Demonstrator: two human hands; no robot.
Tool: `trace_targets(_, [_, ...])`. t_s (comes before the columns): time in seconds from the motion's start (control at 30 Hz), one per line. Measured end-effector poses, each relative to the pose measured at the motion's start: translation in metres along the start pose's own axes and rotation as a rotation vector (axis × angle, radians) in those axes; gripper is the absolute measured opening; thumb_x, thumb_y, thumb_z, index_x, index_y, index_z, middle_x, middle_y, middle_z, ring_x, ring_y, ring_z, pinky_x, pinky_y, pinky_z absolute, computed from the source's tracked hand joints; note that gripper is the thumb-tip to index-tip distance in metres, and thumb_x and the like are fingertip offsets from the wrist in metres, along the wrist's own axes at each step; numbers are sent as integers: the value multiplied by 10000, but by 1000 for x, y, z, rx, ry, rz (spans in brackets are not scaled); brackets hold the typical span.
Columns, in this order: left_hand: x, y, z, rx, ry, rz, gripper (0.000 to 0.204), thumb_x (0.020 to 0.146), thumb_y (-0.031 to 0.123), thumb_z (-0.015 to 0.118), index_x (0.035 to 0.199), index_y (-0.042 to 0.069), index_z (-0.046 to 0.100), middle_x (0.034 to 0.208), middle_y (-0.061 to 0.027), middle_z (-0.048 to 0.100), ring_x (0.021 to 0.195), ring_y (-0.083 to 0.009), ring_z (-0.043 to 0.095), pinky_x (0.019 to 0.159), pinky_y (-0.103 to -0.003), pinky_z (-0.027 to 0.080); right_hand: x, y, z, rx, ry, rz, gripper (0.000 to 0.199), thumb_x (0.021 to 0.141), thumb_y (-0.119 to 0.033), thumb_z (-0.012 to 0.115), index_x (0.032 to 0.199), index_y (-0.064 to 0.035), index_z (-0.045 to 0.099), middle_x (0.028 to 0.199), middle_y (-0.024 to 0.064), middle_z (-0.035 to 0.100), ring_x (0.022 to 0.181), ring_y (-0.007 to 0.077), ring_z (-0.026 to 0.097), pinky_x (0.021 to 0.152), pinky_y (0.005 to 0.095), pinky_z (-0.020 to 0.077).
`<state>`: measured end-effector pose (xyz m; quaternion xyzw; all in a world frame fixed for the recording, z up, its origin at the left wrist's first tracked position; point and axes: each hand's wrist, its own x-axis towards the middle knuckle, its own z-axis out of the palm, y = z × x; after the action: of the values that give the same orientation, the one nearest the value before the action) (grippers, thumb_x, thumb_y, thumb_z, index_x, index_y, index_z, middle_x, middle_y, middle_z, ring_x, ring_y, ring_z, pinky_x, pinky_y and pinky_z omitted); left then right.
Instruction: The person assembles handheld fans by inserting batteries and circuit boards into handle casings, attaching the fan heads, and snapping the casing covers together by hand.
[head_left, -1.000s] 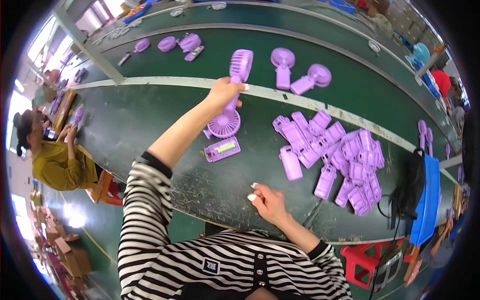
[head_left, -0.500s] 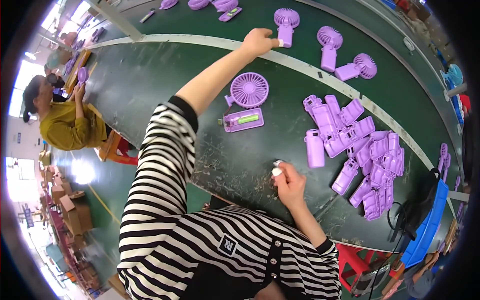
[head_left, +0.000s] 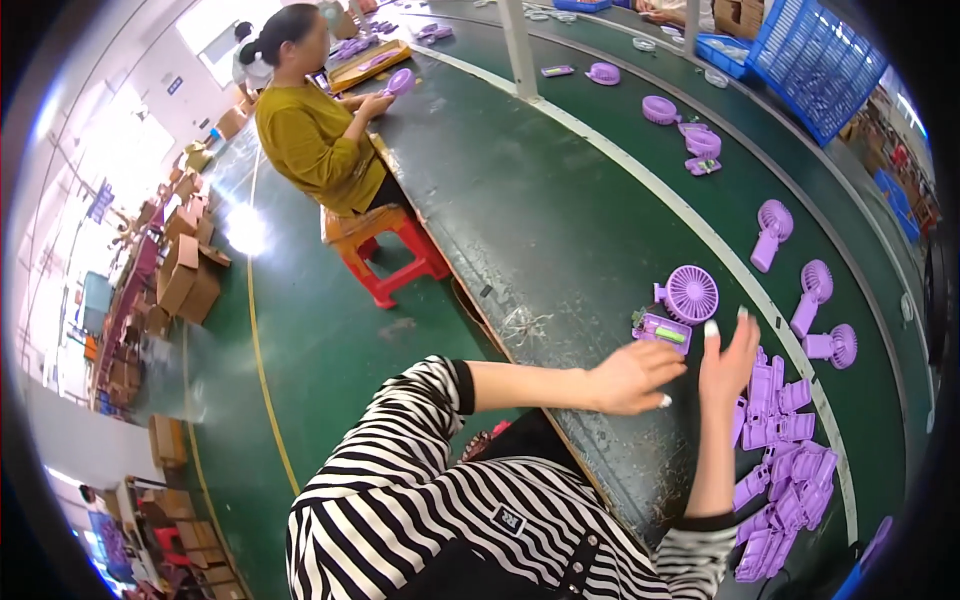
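My left hand (head_left: 632, 377) hovers over the dark green table, fingers loosely curled, holding nothing, just below a purple handle part with a green board (head_left: 661, 330). A round purple fan head (head_left: 690, 293) lies right behind that part. My right hand (head_left: 728, 360) is raised beside the left, fingers spread and empty. To its right lies a heap of several purple handle shells (head_left: 785, 440). Three assembled purple fans (head_left: 771, 231) (head_left: 812, 287) (head_left: 834, 346) lie beyond the white line on the belt.
A person in a mustard top (head_left: 310, 140) sits on a red stool (head_left: 385, 250) at the table's left end, handling a purple part. More purple fan parts (head_left: 690, 135) lie farther up the belt. A blue crate (head_left: 815, 60) stands top right. Cardboard boxes (head_left: 185, 275) sit on the floor.
My left hand has let go of the fan it set on the belt and pulled back to the near table. My right hand has risen with fingers spread. The view has swung left.
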<state>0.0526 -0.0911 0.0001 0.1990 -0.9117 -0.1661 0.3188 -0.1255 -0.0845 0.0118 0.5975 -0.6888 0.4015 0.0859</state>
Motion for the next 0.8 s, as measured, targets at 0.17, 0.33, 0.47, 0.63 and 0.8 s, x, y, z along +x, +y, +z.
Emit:
trace_targets(0.17, [8,3,27,183,-56,-91,670,700,306,642,1243,-11,410,1248,-197,420,1213,-321,361,1029,-485,219,58,-2,55,-45,-369,240,709,742,-354,623,1274,19,340,1238,288,384,1055,412,488,856,447,422])
trace_targets(0.33, [-20,1,2,27,-188,23,591,711,304,631,1196,14,460,1144,-149,479,1152,-285,419,1038,-487,215,58,-15,45,-88,-486,325,773,704,-396,637,1294,9,343,1084,253,556,984,379,556,840,424,438])
trace_targets(0.47, [-53,-10,-37,-217,-194,141,247,682,252,674,825,53,640,758,-84,596,849,-249,586,995,-494,315,32,-11,22,-41,-423,327,787,666,-398,676,1273,5,379,1133,227,530,1014,359,542,854,407,431])
trace_targets(0.63, [-65,-37,-60,-221,123,-289,147,686,187,675,741,56,638,677,-92,591,656,-280,579,608,-369,478,-4,2,10,218,-217,249,728,636,-248,737,1256,-26,426,1060,165,497,989,316,493,858,365,409])
trace_targets(0.8, [-45,-12,-47,228,-45,-450,693,604,236,704,1208,20,443,1066,-145,515,964,-302,517,794,-381,459,-22,0,-22,708,-66,437,679,674,-134,742,1244,38,417,1031,103,551,918,159,546,816,261,433])
